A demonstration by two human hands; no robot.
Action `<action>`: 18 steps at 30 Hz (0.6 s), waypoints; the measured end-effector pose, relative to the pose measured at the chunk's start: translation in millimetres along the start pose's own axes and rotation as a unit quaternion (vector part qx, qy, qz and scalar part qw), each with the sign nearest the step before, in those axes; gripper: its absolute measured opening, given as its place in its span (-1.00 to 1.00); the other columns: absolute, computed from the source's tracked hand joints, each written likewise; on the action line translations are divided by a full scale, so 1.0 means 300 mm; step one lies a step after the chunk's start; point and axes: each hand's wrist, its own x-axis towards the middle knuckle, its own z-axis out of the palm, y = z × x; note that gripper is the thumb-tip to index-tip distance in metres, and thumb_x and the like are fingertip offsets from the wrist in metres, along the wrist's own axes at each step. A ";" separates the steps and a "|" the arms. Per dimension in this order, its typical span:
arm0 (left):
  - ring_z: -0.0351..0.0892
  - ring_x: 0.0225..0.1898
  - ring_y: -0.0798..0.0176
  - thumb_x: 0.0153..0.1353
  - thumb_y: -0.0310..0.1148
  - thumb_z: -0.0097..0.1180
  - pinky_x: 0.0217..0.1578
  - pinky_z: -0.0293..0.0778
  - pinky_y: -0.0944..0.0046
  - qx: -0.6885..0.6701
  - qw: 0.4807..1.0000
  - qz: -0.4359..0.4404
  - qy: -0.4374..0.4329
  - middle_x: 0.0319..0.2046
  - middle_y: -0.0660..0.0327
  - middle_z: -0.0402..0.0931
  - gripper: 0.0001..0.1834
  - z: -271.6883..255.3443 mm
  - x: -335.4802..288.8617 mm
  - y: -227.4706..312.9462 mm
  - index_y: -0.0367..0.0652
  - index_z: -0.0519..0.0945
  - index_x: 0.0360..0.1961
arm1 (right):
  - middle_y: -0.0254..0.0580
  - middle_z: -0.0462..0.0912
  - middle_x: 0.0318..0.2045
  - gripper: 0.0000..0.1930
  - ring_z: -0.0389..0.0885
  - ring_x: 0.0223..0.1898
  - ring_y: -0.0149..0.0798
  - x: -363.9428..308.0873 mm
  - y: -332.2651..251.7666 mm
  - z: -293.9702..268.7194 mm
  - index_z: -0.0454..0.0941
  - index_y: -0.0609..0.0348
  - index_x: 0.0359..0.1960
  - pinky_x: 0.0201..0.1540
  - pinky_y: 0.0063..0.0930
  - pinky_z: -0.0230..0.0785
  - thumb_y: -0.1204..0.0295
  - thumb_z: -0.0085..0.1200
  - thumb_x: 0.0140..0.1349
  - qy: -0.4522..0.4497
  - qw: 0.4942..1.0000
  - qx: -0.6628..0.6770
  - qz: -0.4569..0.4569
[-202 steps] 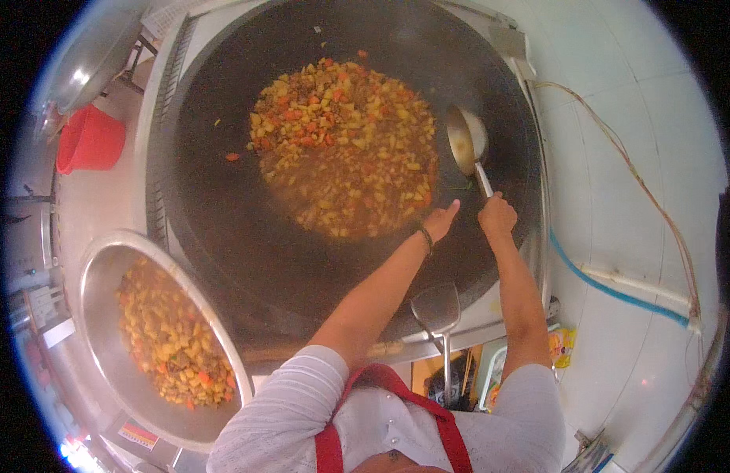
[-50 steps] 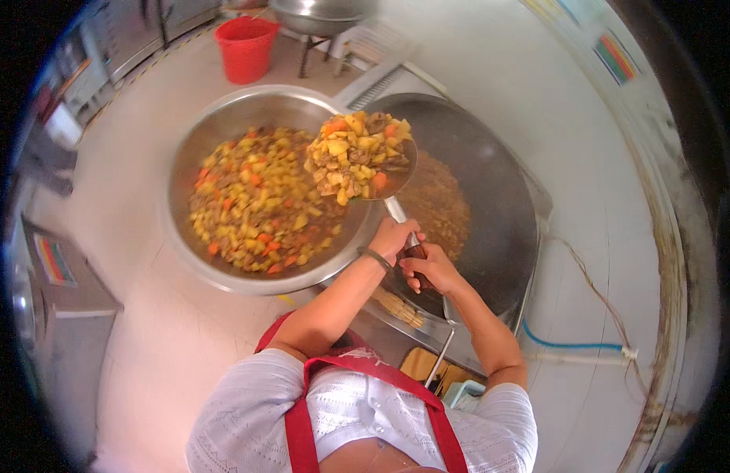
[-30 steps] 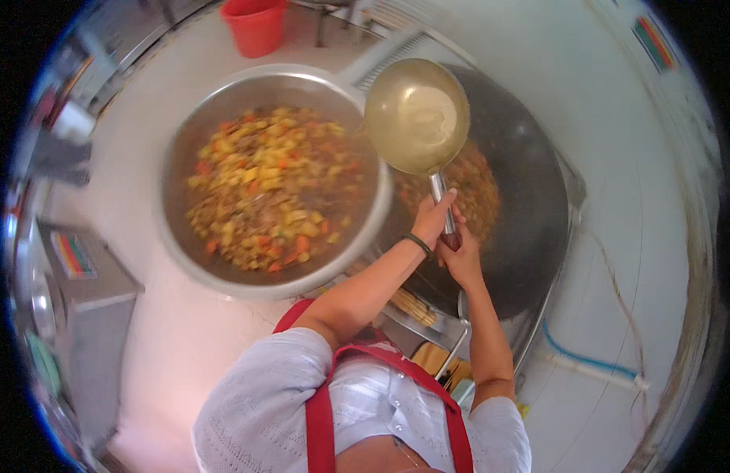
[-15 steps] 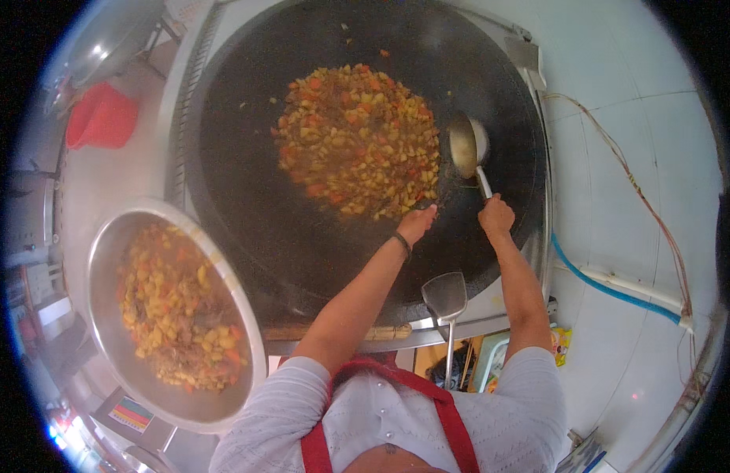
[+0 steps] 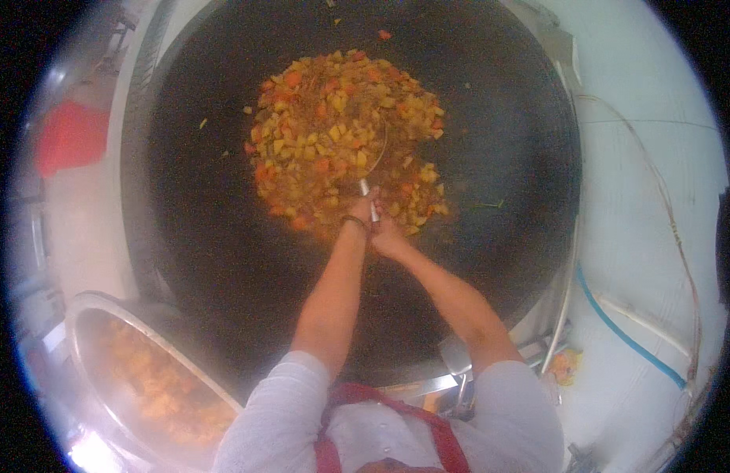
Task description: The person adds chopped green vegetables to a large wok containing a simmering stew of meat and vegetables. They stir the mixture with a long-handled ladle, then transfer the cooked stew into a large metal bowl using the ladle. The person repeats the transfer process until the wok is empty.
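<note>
Both my hands meet on the metal handle of a ladle [image 5: 364, 188] over the large dark wok [image 5: 499, 260]. My left hand [image 5: 360, 210], with a dark band at the wrist, is closed round the handle near the ladle's bowl. Just below it, my right hand [image 5: 390, 236] is closed on the same handle, its fingers partly hidden. The ladle's bowl is sunk in a heap of diced yellow and orange food [image 5: 317, 134] with brown bits, and only its curved rim shows. A few loose pieces lie on the wok's bare surface.
A big metal basin [image 5: 89, 303] of similar food stands at the lower left, blurred. A spatula [image 5: 457, 355] is partly behind my right arm. A red container [image 5: 73, 138] stands far left. A blue hose [image 5: 621, 331] runs along the tiled wall at right.
The ladle has moved left from the wok's right side into the food. My hands, apart before, have come together on its handle. The view has shifted, and the heap has a gap on its right.
</note>
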 end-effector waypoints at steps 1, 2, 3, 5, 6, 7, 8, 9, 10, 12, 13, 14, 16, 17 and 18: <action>0.34 -0.69 0.44 0.15 -0.17 0.13 -0.70 0.32 0.37 0.027 0.998 0.033 0.035 -0.69 0.39 0.36 -0.76 -0.069 0.002 0.017 -0.11 0.48 -0.37 | 0.12 0.55 -0.25 -0.59 0.52 -0.18 0.10 0.017 -0.038 0.042 0.34 0.23 -0.03 -0.13 -0.13 0.34 0.39 0.01 0.05 -0.046 0.999 0.017 0.005; 0.32 -0.71 0.43 0.14 -0.16 0.14 -0.70 0.32 0.36 0.056 0.993 0.060 0.082 -0.71 0.38 0.34 -0.73 -0.130 -0.001 0.023 -0.14 0.48 -0.41 | 0.09 0.54 -0.19 -0.50 0.52 -0.16 0.02 0.015 -0.070 0.073 0.23 0.20 0.09 -0.11 -0.18 0.34 0.40 0.01 0.08 -0.100 0.994 0.023 0.022; 0.30 -0.72 0.43 0.13 -0.15 0.15 -0.70 0.32 0.35 0.083 0.984 0.085 0.132 -0.73 0.37 0.33 -0.71 -0.189 -0.005 0.017 -0.17 0.49 -0.45 | 0.10 0.56 -0.24 -0.56 0.53 -0.20 0.03 0.003 -0.121 0.105 0.32 0.22 0.01 -0.14 -0.18 0.35 0.41 0.03 0.04 -0.117 0.993 0.011 0.018; 0.35 -0.73 0.36 0.13 -0.17 0.14 -0.69 0.34 0.30 0.141 0.961 0.136 0.196 -0.73 0.30 0.38 -0.71 -0.112 -0.097 0.094 -0.19 0.48 -0.52 | 0.10 0.57 -0.28 -0.59 0.55 -0.26 0.02 0.023 -0.117 0.136 0.38 0.23 -0.05 -0.19 -0.19 0.38 0.42 0.04 0.01 -0.107 0.991 0.068 0.037; 0.37 -0.72 0.34 0.13 -0.19 0.14 -0.68 0.35 0.29 0.168 0.948 0.155 0.223 -0.72 0.28 0.40 -0.71 -0.121 -0.131 0.124 -0.19 0.47 -0.54 | 0.09 0.56 -0.26 -0.57 0.55 -0.27 0.00 0.031 -0.126 0.165 0.35 0.23 -0.02 -0.20 -0.21 0.38 0.42 0.04 0.02 -0.114 0.984 0.133 0.035; 0.39 -0.71 0.32 0.13 -0.20 0.14 -0.68 0.35 0.28 0.184 0.934 0.170 0.255 -0.71 0.25 0.42 -0.71 -0.170 -0.141 0.141 -0.20 0.47 -0.56 | 0.07 0.55 -0.24 -0.55 0.55 -0.29 -0.02 0.013 -0.172 0.161 0.30 0.22 0.02 -0.21 -0.23 0.39 0.42 0.03 0.04 -0.125 0.981 0.148 0.022; 0.47 -0.66 0.29 0.13 -0.23 0.13 -0.67 0.36 0.26 0.131 0.935 0.173 0.280 -0.67 0.17 0.47 -0.69 -0.412 -0.110 0.122 -0.24 0.46 -0.61 | 0.04 0.55 -0.23 -0.52 0.55 -0.30 -0.04 -0.066 -0.304 0.185 0.25 0.21 0.06 -0.23 -0.24 0.40 0.43 0.02 0.06 -0.175 0.972 0.157 -0.012; 0.47 -0.66 0.29 0.13 -0.23 0.13 -0.67 0.37 0.26 0.178 0.923 0.182 0.288 -0.67 0.17 0.47 -0.68 -0.343 -0.130 0.129 -0.26 0.46 -0.60 | 0.02 0.54 -0.21 -0.50 0.54 -0.32 -0.07 -0.059 -0.308 0.160 0.20 0.20 0.10 -0.25 -0.25 0.40 0.44 0.00 0.08 -0.169 0.971 0.170 -0.013; 0.47 -0.66 0.29 0.12 -0.23 0.13 -0.67 0.37 0.25 0.250 0.908 0.200 0.272 -0.67 0.16 0.47 -0.67 -0.142 -0.205 0.170 -0.29 0.46 -0.59 | -0.01 0.54 -0.24 -0.49 0.54 -0.34 -0.09 0.016 -0.208 0.158 0.19 0.20 0.11 -0.27 -0.24 0.41 0.46 0.00 0.09 -0.127 0.981 0.141 -0.031; 0.48 -0.67 0.29 0.08 -0.17 0.17 -0.63 0.40 0.25 0.267 0.866 0.259 0.334 -0.68 0.15 0.49 -0.61 -0.375 -0.241 0.158 -0.35 0.49 -0.57 | -0.06 0.55 -0.31 -0.52 0.54 -0.40 -0.13 -0.074 -0.344 0.232 0.19 0.19 0.09 -0.35 -0.25 0.41 0.48 0.00 0.10 -0.185 0.971 0.127 -0.082; 0.47 -0.69 0.29 0.06 -0.13 0.19 -0.62 0.41 0.26 0.309 0.858 0.248 0.327 -0.68 0.18 0.50 -0.59 -0.228 -0.290 0.154 -0.35 0.52 -0.58 | -0.09 0.55 -0.35 -0.54 0.54 -0.44 -0.15 -0.073 -0.318 0.165 0.21 0.18 0.06 -0.40 -0.26 0.40 0.49 0.01 0.10 -0.170 0.974 0.140 -0.056; 0.49 -0.68 0.29 0.06 -0.12 0.18 -0.62 0.42 0.26 0.299 0.870 0.242 0.309 -0.67 0.18 0.51 -0.59 -0.227 -0.329 0.134 -0.33 0.53 -0.59 | -0.12 0.55 -0.39 -0.56 0.53 -0.48 -0.18 -0.122 -0.344 0.127 0.23 0.17 0.04 -0.45 -0.27 0.40 0.50 0.01 0.10 -0.188 0.969 0.153 -0.049; 0.51 -0.65 0.29 0.06 -0.10 0.18 -0.61 0.42 0.27 0.279 0.887 0.260 0.260 -0.66 0.18 0.52 -0.59 -0.194 -0.406 0.102 -0.30 0.53 -0.60 | -0.17 0.53 -0.49 -0.67 0.51 -0.57 -0.24 -0.211 -0.356 0.073 0.31 0.18 -0.08 -0.53 -0.32 0.38 0.50 0.03 0.09 -0.152 0.960 0.197 -0.127; 0.51 -0.63 0.29 0.06 -0.09 0.18 -0.61 0.41 0.27 0.267 0.893 0.279 0.229 -0.66 0.19 0.52 -0.59 -0.173 -0.440 0.078 -0.29 0.54 -0.60 | -0.18 0.52 -0.52 -0.72 0.50 -0.60 -0.27 -0.255 -0.363 0.044 0.34 0.19 -0.14 -0.56 -0.34 0.36 0.50 0.04 0.09 -0.157 0.958 0.208 -0.122; 0.53 -0.60 0.29 0.07 -0.11 0.19 -0.59 0.41 0.26 0.264 0.900 0.268 0.218 -0.65 0.19 0.52 -0.62 -0.069 -0.519 0.072 -0.28 0.53 -0.56 | -0.20 0.51 -0.56 -0.76 0.49 -0.63 -0.30 -0.285 -0.352 -0.003 0.37 0.21 -0.20 -0.60 -0.37 0.35 0.49 0.05 0.09 -0.149 0.957 0.220 -0.114</action>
